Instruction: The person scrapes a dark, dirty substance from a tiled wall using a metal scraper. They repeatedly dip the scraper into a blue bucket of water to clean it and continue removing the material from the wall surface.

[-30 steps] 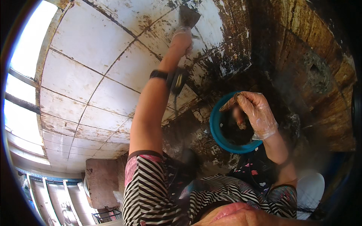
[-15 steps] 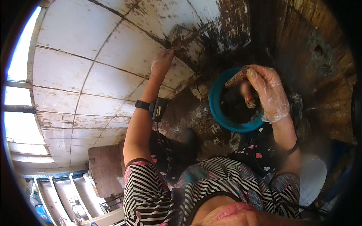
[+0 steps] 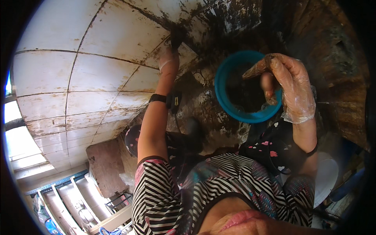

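My left hand point(image 3: 169, 64), in a clear plastic glove, is closed on a flat scraper point(image 3: 178, 37) that looks dark and is held against the grimy tiles by the corner. The scraper's handle is hidden in my fist. Over the blue basin point(image 3: 221, 102) hovers my right hand point(image 3: 291, 84), also in a clear glove. Its forefinger and thumb are bent and stand apart, brown with muck at the tips; I make out no tool between them. Dark, murky contents show inside the basin.
White tiles point(image 3: 100, 72) with dirty joints cover the left side. Brown, stained boarding point(image 3: 337, 90) rises at the right. A dark boot point(image 3: 192, 133) rests below the basin. A brown board point(image 3: 105, 166) leans at lower left, near a pale rack point(image 3: 64, 207). A white round container point(image 3: 327, 178) stands lower right.
The view has shifted. The scraper in my left hand has tilted from showing its broad grey face to a narrower dark shape. My right hand stays over the basin, in much the same pose.
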### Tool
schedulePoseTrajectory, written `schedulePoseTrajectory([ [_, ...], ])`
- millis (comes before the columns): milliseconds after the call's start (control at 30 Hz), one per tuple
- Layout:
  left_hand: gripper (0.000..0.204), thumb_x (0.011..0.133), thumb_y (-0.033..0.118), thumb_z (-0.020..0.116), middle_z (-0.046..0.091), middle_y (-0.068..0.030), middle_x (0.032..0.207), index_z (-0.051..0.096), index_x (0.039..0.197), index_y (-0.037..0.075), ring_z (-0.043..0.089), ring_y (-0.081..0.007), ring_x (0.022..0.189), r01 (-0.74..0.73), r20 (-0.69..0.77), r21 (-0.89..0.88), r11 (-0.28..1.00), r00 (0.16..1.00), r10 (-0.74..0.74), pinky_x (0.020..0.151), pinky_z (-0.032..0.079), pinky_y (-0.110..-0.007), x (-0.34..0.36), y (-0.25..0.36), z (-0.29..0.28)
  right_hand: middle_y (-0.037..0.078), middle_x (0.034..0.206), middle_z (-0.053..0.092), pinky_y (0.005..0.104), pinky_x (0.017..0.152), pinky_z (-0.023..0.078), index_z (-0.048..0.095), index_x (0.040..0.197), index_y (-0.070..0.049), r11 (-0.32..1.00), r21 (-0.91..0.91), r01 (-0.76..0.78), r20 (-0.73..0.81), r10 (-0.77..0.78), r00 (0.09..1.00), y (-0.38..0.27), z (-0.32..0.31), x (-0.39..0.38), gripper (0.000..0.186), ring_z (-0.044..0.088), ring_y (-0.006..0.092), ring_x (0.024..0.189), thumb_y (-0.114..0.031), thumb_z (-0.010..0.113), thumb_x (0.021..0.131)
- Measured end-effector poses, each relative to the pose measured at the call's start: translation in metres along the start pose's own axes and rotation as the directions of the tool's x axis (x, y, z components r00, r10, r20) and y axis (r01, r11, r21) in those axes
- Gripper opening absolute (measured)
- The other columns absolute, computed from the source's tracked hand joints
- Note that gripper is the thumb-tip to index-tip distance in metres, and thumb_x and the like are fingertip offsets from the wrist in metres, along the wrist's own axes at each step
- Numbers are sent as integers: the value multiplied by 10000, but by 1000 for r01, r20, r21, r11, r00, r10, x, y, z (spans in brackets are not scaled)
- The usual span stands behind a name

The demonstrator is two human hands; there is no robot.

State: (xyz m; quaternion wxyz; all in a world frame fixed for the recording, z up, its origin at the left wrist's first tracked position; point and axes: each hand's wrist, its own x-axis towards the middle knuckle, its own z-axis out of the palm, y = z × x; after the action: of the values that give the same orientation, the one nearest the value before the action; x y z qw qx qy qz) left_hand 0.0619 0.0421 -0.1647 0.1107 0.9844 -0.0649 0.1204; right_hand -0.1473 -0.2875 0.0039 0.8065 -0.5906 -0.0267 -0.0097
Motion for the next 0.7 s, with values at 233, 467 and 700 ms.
schedulePoseTrajectory([
  [233,306,877,340,430,622,-187,923,539,1066,126,575,-409,861,165,106,-39,986,981,-160,713,448,-496,-14,-7,5,43,595,536,198,419,376,594,883,13,994,-100,-43,-51,38,998,-1,1,2,310,460,78,459,-271,477,927],
  [467,264,866,305,462,621,-203,899,532,1076,160,588,-390,837,43,77,63,997,996,-48,686,456,-494,-6,-4,0,41,616,541,197,435,393,597,871,4,995,-18,-96,2,96,995,3,26,17,291,477,78,486,-266,501,919],
  [700,303,832,199,523,621,-185,940,490,1105,70,596,-398,834,69,157,78,995,984,-81,675,466,-505,4,1,33,31,608,531,192,441,394,589,857,14,984,-63,-164,7,164,986,0,26,21,317,485,74,502,-293,525,904],
])
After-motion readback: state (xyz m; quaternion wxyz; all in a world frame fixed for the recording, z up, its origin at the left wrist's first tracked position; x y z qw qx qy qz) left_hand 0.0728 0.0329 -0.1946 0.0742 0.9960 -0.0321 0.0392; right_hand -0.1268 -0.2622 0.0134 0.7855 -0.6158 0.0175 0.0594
